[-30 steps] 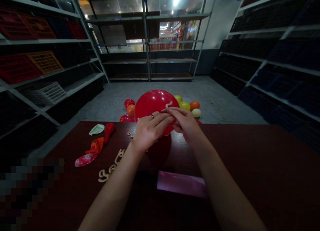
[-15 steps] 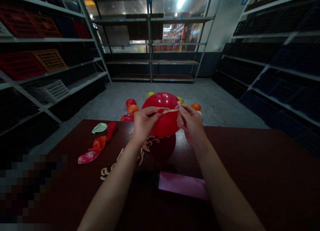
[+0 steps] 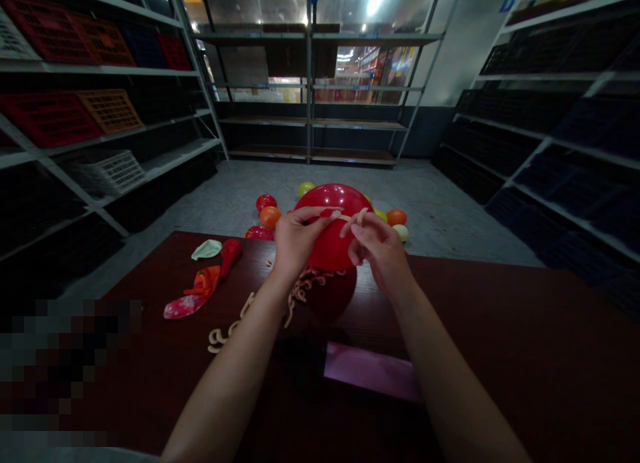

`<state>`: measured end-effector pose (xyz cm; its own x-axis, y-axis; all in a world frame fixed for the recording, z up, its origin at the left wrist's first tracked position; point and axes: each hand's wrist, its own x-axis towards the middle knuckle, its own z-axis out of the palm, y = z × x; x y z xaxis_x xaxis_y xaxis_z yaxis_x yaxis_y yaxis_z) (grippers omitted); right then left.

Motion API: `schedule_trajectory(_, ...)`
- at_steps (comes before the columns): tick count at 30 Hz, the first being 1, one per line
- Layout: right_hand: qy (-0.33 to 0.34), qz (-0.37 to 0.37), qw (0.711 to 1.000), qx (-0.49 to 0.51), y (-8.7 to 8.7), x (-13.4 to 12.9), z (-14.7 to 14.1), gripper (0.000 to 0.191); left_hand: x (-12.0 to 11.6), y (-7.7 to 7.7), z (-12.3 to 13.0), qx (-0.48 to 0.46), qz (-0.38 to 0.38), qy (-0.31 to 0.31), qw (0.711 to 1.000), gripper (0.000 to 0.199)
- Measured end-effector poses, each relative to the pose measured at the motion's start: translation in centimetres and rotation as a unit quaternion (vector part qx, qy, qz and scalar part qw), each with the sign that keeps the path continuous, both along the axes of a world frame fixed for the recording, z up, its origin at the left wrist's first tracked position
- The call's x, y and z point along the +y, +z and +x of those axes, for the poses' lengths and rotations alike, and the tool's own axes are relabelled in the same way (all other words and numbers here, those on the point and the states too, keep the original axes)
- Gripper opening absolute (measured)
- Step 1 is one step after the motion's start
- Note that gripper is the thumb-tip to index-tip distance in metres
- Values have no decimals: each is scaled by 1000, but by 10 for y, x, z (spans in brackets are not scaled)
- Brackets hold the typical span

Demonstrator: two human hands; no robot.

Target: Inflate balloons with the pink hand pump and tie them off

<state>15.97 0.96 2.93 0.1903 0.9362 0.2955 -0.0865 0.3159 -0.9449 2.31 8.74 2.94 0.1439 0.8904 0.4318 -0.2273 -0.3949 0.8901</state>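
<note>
A large inflated red balloon stands at the far edge of the table, behind my two hands. My left hand is closed, its thumb and forefinger pinching the balloon's neck. A beige rubber band is looped at the fingers of my right hand, which is closed on it close to the neck. How the band runs around the neck is too small to tell. Several loose beige bands lie curled on the table below and left of the balloon. Limp balloons, pale green, red, orange and pink-patterned, lie at the left.
The dark brown table carries a flat pink rectangular object between my forearms. Small inflated balloons, such as an orange one, rest on the floor beyond. Shelves with crates line the left; more racks stand behind and right.
My right hand's fingers have spread a little and shifted around the band near the neck. My left hand keeps its pinch. The whole view has swung slightly left.
</note>
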Motion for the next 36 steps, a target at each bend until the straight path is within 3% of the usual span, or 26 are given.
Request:
schedule_trajectory(2, -20, 5, 999, -31, 0, 0, 0, 23, -2, 1, 1, -14, -20, -1, 1000, 15)
schedule_trajectory(5, -60, 32, 981, -180, 0, 0, -3, 16, -5, 2, 5, -49, -86, -4, 995, 16)
schedule_trajectory(9, -175, 83, 891, -410, 0, -3, -10, 15, -11, 1, 13, -127, -198, -45, 971, 17)
schedule_trajectory(14, -293, 84, 768, -563, -2, -5, -20, 31, -18, -2, 21, -188, -294, -90, 933, 15)
schedule_trajectory(16, -314, 78, 738, -592, -5, -5, -23, 39, -20, -2, 22, -193, -306, -90, 928, 15)
schedule_trajectory(18, -322, 72, 725, -605, -8, -4, -24, 38, -23, -2, 23, -189, -304, -87, 930, 17)
schedule_trajectory(22, -317, 66, 739, -591, -9, -3, -20, 22, -25, -1, 24, -185, -288, -83, 936, 16)
schedule_trajectory(28, -221, 77, 811, -537, 5, -9, -4, 27, -20, -4, 23, -145, -224, -41, 963, 16)
schedule_trajectory(36, -163, 98, 852, -487, 10, -11, 14, 18, -16, -4, 19, -120, -208, -37, 970, 26)
